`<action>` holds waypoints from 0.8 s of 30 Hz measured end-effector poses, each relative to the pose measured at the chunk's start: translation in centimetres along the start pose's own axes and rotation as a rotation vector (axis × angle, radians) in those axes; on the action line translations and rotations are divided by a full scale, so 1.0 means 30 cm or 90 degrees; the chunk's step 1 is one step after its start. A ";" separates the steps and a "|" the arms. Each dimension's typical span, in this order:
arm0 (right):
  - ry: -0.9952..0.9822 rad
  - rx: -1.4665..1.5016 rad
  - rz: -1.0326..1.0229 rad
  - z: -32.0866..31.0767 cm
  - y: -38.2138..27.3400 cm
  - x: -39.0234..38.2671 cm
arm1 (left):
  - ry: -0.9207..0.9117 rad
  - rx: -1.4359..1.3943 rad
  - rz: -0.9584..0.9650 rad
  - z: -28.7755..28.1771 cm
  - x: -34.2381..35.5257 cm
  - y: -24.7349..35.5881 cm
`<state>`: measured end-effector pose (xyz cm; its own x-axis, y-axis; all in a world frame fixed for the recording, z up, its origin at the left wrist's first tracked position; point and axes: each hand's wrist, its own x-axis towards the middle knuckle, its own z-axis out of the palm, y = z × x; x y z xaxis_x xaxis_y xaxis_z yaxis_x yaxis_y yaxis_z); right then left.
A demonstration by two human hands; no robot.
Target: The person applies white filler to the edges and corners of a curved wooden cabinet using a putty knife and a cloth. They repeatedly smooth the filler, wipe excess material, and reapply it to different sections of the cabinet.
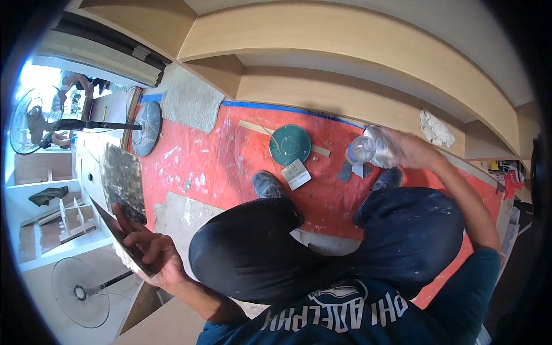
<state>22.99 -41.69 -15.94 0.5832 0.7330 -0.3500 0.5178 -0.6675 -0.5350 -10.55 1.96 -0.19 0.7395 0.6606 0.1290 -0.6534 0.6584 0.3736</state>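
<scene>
My left hand [162, 259], out at the lower left, is closed on a thin, dark flat plate [115, 227] held tilted. White paste shows along the plate's lower edge. On the far right side, my right hand [411, 150] grips a clear plastic bottle [379, 146], its round end facing toward me above the floor. Between my shoes lies a round green lid [290, 144] over a wooden strip [256, 127]. A small white square card [296, 174] with handwriting touches the lid's near edge. Grey scraps [345, 171] lie beneath the bottle.
Red sheeting [201, 149] covers the floor, edged with blue tape. A pale wooden shelf unit [345, 31] curves across the far side, with crumpled white material [436, 128] at its lower edge. Standing fans [43, 121] are at left, near a stained board [123, 181].
</scene>
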 end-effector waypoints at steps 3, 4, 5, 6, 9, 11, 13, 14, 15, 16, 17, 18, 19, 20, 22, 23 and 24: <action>0.066 0.089 -0.029 0.231 0.139 0.054 | 0.062 0.112 0.004 0.022 -0.007 -0.003; 0.079 0.135 -0.020 0.273 0.112 0.094 | 0.062 0.154 0.010 0.017 -0.014 0.025; 0.095 0.177 0.001 0.307 0.116 0.109 | 0.061 0.187 0.007 -0.002 -0.008 0.044; 0.163 0.164 -0.058 0.367 0.155 0.131 | 0.074 0.187 -0.031 -0.035 0.006 0.069; 0.202 0.240 -0.119 0.496 0.196 0.202 | 0.212 0.317 -0.019 -0.021 0.023 0.043; 0.215 0.276 -0.113 0.513 0.141 0.220 | 0.212 0.367 -0.033 0.009 0.017 0.019; 0.197 0.260 -0.094 0.516 0.111 0.222 | 0.251 0.396 -0.019 0.040 0.011 -0.025; 0.232 0.261 -0.129 0.502 0.077 0.223 | 0.282 0.419 0.017 0.047 -0.001 -0.031; 0.216 0.289 -0.155 0.516 0.051 0.244 | 0.313 0.442 0.054 0.052 -0.014 -0.033; 0.189 0.342 -0.217 0.560 -0.026 0.323 | 0.348 0.492 0.127 0.116 -0.072 -0.004; 0.174 0.342 -0.230 0.535 -0.033 0.328 | 0.309 0.472 0.092 0.097 -0.089 -0.005; 0.167 0.314 -0.237 0.512 -0.055 0.341 | 0.289 0.438 0.066 0.088 -0.092 -0.025; 0.152 0.304 -0.266 0.503 -0.118 0.381 | 0.273 0.425 0.063 0.124 -0.119 -0.029; 0.143 0.286 -0.287 0.487 -0.170 0.415 | 0.275 0.409 0.063 0.135 -0.130 -0.043; 0.135 0.294 -0.321 0.481 -0.317 0.501 | 0.280 0.391 0.076 0.167 -0.165 -0.060; 0.135 0.299 -0.339 0.478 -0.397 0.547 | 0.270 0.391 0.082 0.179 -0.181 -0.068; 0.123 0.318 -0.343 0.500 -0.462 0.604 | 0.259 0.389 0.078 0.180 -0.188 -0.080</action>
<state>17.00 -17.21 -26.39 0.4531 0.8741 0.1749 0.4445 -0.0515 -0.8943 -12.27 -5.29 3.14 0.4713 0.8759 -0.1033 -0.4334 0.3320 0.8378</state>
